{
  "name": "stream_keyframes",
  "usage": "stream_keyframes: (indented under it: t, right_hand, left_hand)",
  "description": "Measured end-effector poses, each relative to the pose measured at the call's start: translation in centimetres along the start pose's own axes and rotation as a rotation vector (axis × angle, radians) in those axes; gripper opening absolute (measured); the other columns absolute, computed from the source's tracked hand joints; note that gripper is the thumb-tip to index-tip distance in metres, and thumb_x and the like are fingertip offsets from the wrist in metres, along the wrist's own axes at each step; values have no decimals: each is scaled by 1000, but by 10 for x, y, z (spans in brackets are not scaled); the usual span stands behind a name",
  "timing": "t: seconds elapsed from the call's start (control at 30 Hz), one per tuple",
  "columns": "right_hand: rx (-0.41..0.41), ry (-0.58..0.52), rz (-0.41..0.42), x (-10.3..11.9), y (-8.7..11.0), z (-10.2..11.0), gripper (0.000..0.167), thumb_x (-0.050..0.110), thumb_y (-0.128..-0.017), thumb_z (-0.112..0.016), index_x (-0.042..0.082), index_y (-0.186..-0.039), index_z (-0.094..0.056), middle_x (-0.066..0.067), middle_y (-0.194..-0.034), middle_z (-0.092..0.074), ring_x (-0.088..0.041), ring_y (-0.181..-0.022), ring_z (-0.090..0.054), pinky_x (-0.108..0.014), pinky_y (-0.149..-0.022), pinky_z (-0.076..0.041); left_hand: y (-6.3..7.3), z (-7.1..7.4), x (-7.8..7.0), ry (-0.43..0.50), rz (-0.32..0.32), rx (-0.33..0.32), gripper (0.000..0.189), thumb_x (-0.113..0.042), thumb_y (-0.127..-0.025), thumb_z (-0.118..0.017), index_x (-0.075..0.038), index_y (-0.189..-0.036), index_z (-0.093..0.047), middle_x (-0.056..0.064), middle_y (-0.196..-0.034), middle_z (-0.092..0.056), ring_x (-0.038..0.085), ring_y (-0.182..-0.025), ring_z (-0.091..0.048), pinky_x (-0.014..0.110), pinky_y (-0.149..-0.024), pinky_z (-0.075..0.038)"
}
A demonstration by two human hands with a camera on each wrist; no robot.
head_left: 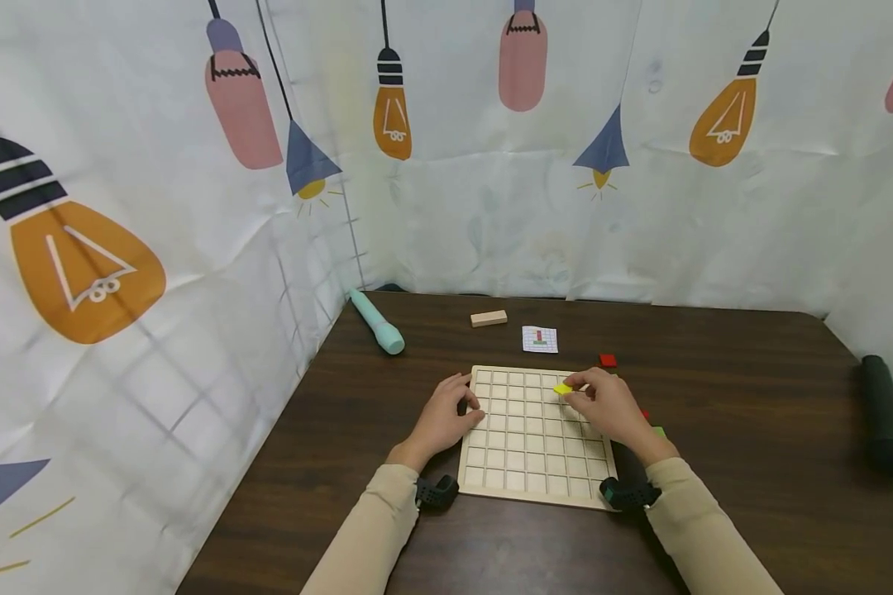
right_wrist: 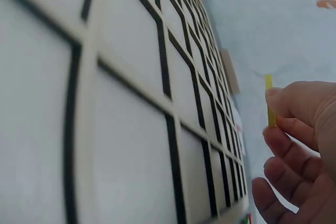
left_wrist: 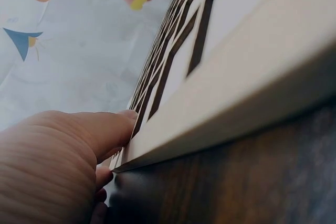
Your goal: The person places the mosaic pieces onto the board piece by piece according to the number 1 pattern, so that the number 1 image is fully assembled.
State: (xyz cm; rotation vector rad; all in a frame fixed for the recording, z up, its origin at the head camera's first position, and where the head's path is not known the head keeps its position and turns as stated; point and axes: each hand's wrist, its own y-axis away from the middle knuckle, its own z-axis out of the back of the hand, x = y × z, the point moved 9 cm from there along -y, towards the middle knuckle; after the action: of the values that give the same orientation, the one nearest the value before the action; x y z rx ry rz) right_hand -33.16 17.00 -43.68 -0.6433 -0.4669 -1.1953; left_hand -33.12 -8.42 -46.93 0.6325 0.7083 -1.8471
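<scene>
A pale wooden grid board (head_left: 515, 459) with raised strips lies on the dark table. My left hand (head_left: 449, 413) grips its left edge; in the left wrist view the thumb (left_wrist: 113, 129) lies on the rim and fingertips show lower at the side. Over the board's far right part, my right hand (head_left: 608, 405) pinches a small yellow square tile (head_left: 561, 388) between thumb and fingers. Seen edge-on in the right wrist view, the yellow tile (right_wrist: 269, 82) is held above the grid, the other fingers loosely bent.
A red tile (head_left: 607, 360) lies beyond the board's far right corner. Another red piece (head_left: 645, 414) and a green one (head_left: 659, 431) are partly hidden by the right arm. Behind stand a patterned card (head_left: 539, 339), wooden block (head_left: 489, 318) and teal stick (head_left: 378, 322); a dark cylinder (head_left: 885, 417) lies right.
</scene>
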Motion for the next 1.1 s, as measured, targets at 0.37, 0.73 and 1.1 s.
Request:
stream_keyframes:
  t: [0.37, 0.73, 1.1]
  right_hand:
    - [30, -1, 71, 22, -16, -31, 20, 16, -90, -71, 10, -109, -72, -2, -99, -63, -16, -74, -47, -29, -59, -42]
    - [48, -10, 88, 40, -30, -60, 21, 14, -89, -70, 10, -109, -72, 0, -97, -62, -14, -74, -50, -29, -64, -45]
    - [-16, -7, 97, 33, -32, -62, 21, 13, -89, -71, 9, -110, -72, -3, -104, -63, -15, -80, -54, -32, -70, -49]
  left_hand:
    - [-1, -1, 1, -16, 12, 6, 14, -25, -91, -71, -21, -81, -62, 8, -151, -42, 26, -144, -28, 51, -113, -34]
    - [-1, 1, 4, -34, 29, -2, 14, -25, -88, -74, -19, -81, -64, 9, -150, -43, 27, -144, -29, 50, -113, -35]
    - [-2, -1, 1, -36, 35, 0, 15, -27, -88, -74, -19, -81, -63, 9, -151, -43, 27, -144, -29, 50, -113, -35]
